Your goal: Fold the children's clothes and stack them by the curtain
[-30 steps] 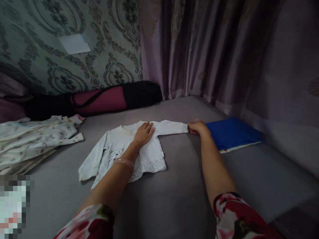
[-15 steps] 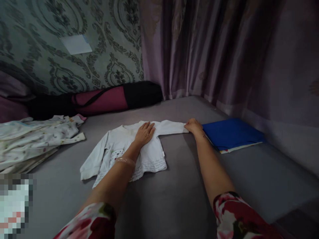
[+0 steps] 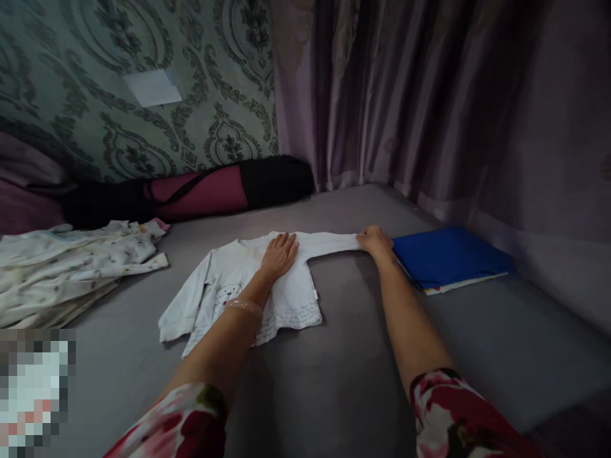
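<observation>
A small white long-sleeved shirt (image 3: 296,292) with a bear print and lines of lettering near its hem lies spread on the grey bed sheet (image 3: 334,381). My left hand (image 3: 280,254) rests flat on its upper chest by the shoulder, fingers stretched out. At the cuff of the sleeve on the right, my right hand (image 3: 375,242) pinches the fabric, and that sleeve is drawn out straight. The other sleeve slants down to the left. My left forearm hides part of the shirt's front.
Folded blue cloth (image 3: 451,256) lies just right of my right hand, over a paler piece. Patterned white clothes (image 3: 81,267) are heaped at the left. A black and maroon long bag (image 3: 200,191) lies along the wall; purple curtains (image 3: 405,95) hang at the right.
The right sleeve looks straighter and smoother now, with my right hand still at its cuff. My left hand stays on the shirt. The whole view has shifted slightly.
</observation>
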Demonstrator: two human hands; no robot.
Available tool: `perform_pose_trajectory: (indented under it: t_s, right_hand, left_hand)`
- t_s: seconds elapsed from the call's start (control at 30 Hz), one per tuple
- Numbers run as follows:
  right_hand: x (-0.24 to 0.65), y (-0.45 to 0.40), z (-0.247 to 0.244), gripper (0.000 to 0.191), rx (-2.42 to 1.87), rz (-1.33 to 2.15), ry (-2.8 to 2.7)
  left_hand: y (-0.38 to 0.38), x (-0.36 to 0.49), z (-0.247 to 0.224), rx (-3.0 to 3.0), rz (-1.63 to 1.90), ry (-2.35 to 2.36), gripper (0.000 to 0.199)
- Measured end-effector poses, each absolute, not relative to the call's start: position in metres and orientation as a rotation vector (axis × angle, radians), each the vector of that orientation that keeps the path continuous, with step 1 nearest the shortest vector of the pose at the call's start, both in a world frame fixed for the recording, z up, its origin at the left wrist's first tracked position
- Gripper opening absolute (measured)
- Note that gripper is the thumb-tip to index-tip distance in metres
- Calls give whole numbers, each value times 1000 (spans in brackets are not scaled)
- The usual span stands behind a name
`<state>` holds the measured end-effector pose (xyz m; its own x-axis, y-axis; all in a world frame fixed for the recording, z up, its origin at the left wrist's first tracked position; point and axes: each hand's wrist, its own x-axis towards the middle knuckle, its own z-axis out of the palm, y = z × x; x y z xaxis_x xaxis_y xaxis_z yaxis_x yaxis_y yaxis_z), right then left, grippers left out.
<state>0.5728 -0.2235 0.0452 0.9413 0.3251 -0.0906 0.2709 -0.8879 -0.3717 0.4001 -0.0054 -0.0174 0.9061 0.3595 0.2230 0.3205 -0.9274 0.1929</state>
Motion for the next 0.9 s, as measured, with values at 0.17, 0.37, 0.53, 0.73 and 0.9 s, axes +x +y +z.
perform_pose_trajectory:
  t_s: [0.17, 0.37, 0.53, 0.73, 0.9]
  right_hand:
    - [583, -233, 36, 30, -2717, 137, -323]
    - [570, -231, 28, 34, -2727, 48, -326]
    - [568, -229, 30, 37, -2748, 87, -241]
    - [570, -228, 25, 37, -2780, 74, -284]
    - [566, -224, 25, 35, -2741, -42, -347]
  left_hand:
    - [-8, 400, -17, 2915, 332, 595, 56]
    - [-10, 403, -17, 2945, 277, 635, 59]
    - [-12, 409, -10, 2895, 158, 700, 57]
    - [-30, 407, -4, 2934, 325, 686, 41]
    - [-37, 412, -11, 2852, 319, 658, 44]
